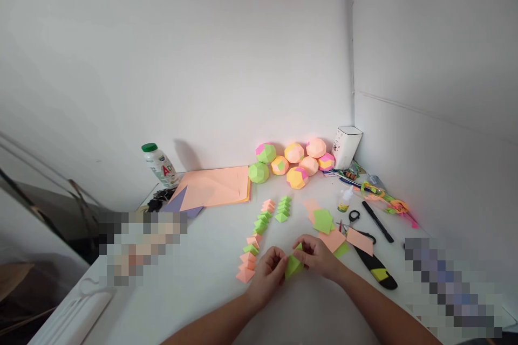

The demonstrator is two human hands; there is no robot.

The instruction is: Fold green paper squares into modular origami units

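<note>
Between my two hands is a folded piece of green paper (293,266), held just above the white table. My left hand (267,276) pinches its left edge with thumb and fingertips. On the other side, my right hand (316,256) grips the upper right part, fingers closed. Just beyond my left hand runs a row of folded peach and green paper pieces (254,240). A shorter row of green folded pieces (284,208) lies to its right. Flat green paper cutouts (323,221) and peach paper cutouts (332,241) lie in a loose pile beyond my right hand.
Several coloured paper balls (297,177) sit against the wall. At right lie scissors (354,216), a black-and-yellow utility knife (376,269), a glue bottle (345,199) and a black stick (378,222). Peach sheets (214,187) and a green-capped bottle (160,166) stand back left.
</note>
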